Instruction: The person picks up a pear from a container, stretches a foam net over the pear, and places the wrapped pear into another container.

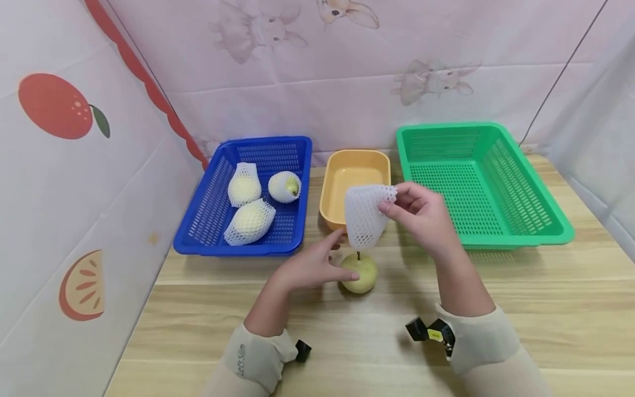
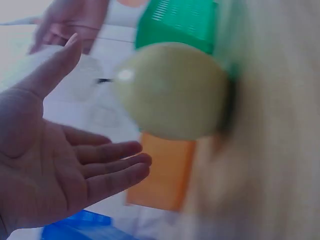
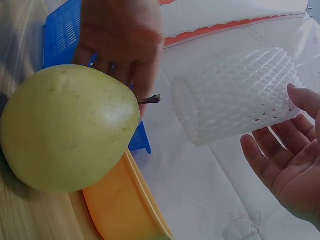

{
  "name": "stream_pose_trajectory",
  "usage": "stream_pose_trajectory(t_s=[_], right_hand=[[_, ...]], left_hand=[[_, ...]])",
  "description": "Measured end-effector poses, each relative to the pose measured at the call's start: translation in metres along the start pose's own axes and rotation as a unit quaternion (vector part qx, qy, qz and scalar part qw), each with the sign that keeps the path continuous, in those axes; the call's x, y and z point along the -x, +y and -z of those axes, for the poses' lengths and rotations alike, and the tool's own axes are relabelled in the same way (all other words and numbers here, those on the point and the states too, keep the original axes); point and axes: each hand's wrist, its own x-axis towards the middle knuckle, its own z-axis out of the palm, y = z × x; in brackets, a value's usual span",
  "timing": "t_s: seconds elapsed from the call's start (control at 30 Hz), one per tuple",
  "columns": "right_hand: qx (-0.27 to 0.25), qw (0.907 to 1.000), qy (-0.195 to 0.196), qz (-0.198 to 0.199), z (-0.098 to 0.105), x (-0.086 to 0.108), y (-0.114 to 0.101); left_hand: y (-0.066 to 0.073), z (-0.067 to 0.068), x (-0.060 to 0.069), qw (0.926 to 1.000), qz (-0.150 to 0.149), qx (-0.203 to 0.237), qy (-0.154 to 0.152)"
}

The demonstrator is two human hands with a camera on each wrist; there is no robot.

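Observation:
A bare yellow-green pear [image 1: 360, 274] stands on the wooden table with its dark stem up. My left hand [image 1: 310, 264] is beside it with fingers extended; in the left wrist view the palm [image 2: 47, 165] shows and a gap separates the fingers from the pear [image 2: 172, 90]. My right hand [image 1: 421, 215] pinches the top edge of a white foam net sleeve [image 1: 366, 215] between thumb and fingers. The sleeve hangs above the pear's stem, and in the right wrist view the sleeve [image 3: 235, 97] is a hollow tube, apart from the pear [image 3: 70, 127].
A blue basket [image 1: 238, 252] on the left holds three fruits in white foam nets, one net-wrapped fruit [image 1: 285, 186] showing its bare end. An orange-yellow tub [image 1: 354, 160] stands behind the sleeve. The green basket [image 1: 516, 241] is at the back right, near the cloth backdrop [image 1: 307, 105].

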Motion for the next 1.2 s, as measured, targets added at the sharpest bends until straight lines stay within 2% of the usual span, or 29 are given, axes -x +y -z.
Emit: stream_pose_trajectory(t_s=[0.03, 0.1, 0.17, 0.23, 0.3, 0.37, 0.5, 0.6, 0.7, 0.87, 1.0, 1.2], right_hand=[[-0.002, 1.0000, -0.001, 0.001, -0.001, 0.000, 0.000], [-0.003, 1.0000, -0.005, 0.002, -0.003, 0.001, -0.001], [-0.002, 0.9999, -0.010, 0.003, -0.005, 0.001, -0.002], [0.001, 0.9999, -0.015, 0.004, -0.007, 0.002, -0.004], [0.006, 0.9997, -0.021, 0.003, -0.008, 0.003, -0.005], [0.009, 0.9996, -0.025, 0.003, -0.009, 0.004, -0.006], [0.012, 0.9994, -0.033, 0.004, -0.010, 0.005, -0.006], [0.012, 0.9989, -0.045, 0.001, -0.010, 0.006, -0.007], [0.017, 0.9977, -0.064, -0.013, -0.009, 0.006, -0.008], [0.031, 0.9911, -0.123, -0.041, -0.007, 0.007, -0.008], [0.058, 0.9830, -0.165, -0.054, -0.007, 0.008, -0.005], [0.080, 0.9778, -0.182, -0.067, -0.006, 0.009, -0.004]], left_hand=[[0.004, 0.002, 0.004, 0.9997, 0.000, 0.010, 0.023], [0.013, 0.005, 0.010, 0.9964, -0.021, 0.030, 0.077], [0.021, 0.006, 0.014, 0.9879, -0.060, 0.058, 0.131], [0.026, 0.004, 0.015, 0.9749, -0.107, 0.084, 0.176], [0.029, 0.002, 0.015, 0.9619, -0.144, 0.106, 0.207], [0.031, -0.001, 0.015, 0.9511, -0.168, 0.120, 0.230], [0.032, -0.004, 0.014, 0.9358, -0.188, 0.137, 0.265], [0.032, -0.005, 0.014, 0.9303, -0.189, 0.150, 0.276], [0.030, -0.004, 0.013, 0.9284, -0.188, 0.165, 0.275], [0.028, -0.005, 0.012, 0.9269, -0.193, 0.185, 0.263], [0.027, -0.005, 0.013, 0.9284, -0.197, 0.189, 0.252], [0.026, -0.006, 0.012, 0.9347, -0.187, 0.192, 0.233]])
